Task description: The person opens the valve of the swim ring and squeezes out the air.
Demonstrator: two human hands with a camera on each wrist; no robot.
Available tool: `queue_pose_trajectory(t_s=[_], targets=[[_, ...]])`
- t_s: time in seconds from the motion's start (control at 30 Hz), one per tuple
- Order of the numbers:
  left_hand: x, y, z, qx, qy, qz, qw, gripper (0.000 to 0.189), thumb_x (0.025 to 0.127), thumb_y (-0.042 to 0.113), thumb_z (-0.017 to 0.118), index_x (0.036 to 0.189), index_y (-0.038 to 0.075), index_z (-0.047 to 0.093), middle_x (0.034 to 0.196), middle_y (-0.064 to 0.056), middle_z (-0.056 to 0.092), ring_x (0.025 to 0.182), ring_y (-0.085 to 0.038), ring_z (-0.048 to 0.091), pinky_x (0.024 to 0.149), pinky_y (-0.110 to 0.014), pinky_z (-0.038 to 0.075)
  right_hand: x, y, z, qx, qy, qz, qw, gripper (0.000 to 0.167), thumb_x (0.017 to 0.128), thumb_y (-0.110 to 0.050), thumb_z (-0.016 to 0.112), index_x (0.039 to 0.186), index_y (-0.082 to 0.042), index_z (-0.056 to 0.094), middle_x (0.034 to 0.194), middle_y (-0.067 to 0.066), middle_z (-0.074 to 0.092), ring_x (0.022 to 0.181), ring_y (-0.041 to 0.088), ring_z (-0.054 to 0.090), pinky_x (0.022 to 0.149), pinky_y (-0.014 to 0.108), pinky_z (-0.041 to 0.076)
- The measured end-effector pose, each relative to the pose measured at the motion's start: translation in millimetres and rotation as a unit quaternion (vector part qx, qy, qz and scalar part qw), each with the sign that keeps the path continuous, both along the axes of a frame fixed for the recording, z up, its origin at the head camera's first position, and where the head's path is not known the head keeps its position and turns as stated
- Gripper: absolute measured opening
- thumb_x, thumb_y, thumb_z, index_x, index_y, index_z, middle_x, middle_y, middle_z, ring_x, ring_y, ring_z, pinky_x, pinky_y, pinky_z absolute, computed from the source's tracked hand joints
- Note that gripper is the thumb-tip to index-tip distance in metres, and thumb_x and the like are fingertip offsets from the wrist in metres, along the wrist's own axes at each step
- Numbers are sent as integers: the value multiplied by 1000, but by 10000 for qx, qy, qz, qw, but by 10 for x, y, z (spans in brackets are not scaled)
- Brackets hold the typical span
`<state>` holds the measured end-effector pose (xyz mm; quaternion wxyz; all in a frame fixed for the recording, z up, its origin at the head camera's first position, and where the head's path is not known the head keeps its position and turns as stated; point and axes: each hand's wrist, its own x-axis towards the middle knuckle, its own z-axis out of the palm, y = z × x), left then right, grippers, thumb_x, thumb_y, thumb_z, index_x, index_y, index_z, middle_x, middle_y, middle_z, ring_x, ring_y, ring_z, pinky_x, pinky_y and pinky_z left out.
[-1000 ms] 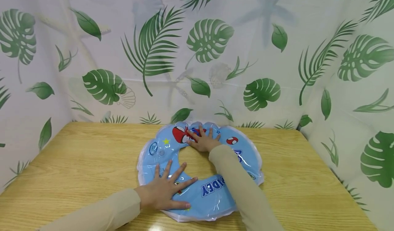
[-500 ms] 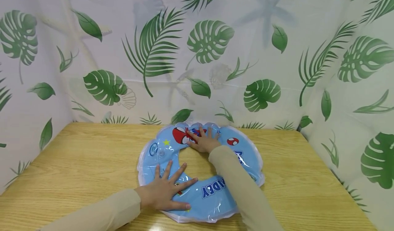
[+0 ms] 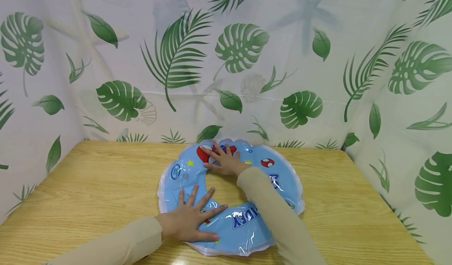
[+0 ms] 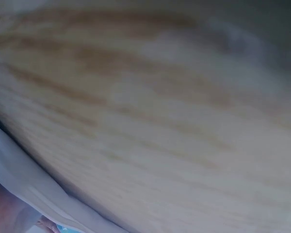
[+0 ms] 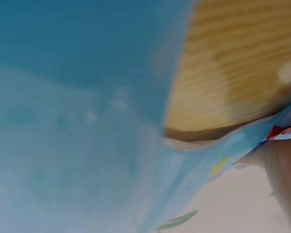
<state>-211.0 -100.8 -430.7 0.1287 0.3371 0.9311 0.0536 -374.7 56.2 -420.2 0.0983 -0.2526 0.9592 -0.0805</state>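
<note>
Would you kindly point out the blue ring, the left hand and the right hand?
Blue ring (image 3: 238, 237): head view, bare near side.
Left hand (image 3: 190, 219): head view, back of hand.
Right hand (image 3: 226, 163): head view, back of hand.

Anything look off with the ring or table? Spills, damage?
No spill or obvious damage visible. The blue ring lies on the table with a wavy, puckered rim, possibly just low on air. The left hand and right hand rest on it, fingers spread.

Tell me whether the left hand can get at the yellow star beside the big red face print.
Probably yes: the left hand lies spread on the blue ring, just nearer than the yellow star; only ring surface shows between, and the right hand rests off to the star's right.
</note>
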Motion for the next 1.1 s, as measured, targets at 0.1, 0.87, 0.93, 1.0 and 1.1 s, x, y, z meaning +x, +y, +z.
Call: queue_pose_trajectory(t_s=[0.1,0.87,0.93,1.0,1.1], targets=[[-4,3,-10,12,-7,-13,10000,73,79,77,30,143,47,8,155,-7,-6,134,-53,-6,92,-79,2,6,-37,-37,163,-3,192,9997,61,88,-64,30,141,-51,1,155,-2,-11,137,48,-3,99,73,7],[-23,-9,-27,97,-34,-45,9999,73,80,76,30,143,47,9,155,-8,-6,134,-54,-8,91,-79,1,58,-161,-38,962,-181,86,9952,56,90,-60,32,141,-50,11,156,-4,0,137,48,-4,98,73,6],[-20,-9,-25,93,-29,-58,9999,73,80,76,30,143,47,8,155,-8,-6,134,-54,-8,91,-79,1,45,-168,-50,897,-169,82,9958,56,90,-60,33,141,-50,12,156,-4,1,137,48,-4,98,73,6],[-16,-8,-22,81,-2,-69,9999,73,80,76,29,143,47,8,155,-8,-6,134,-54,-7,91,-79,2,33,-182,-58,768,-156,65,9969,55,90,-61,32,141,-50,15,156,-2,4,137,48,-4,99,73,6],[-12,-9,-17,63,38,-73,9999,73,80,77,29,143,47,8,155,-9,-5,133,-54,-7,91,-79,3,26,-214,-59,525,-176,70,9984,56,89,-63,30,141,-49,15,156,2,6,137,48,-2,100,72,5]])
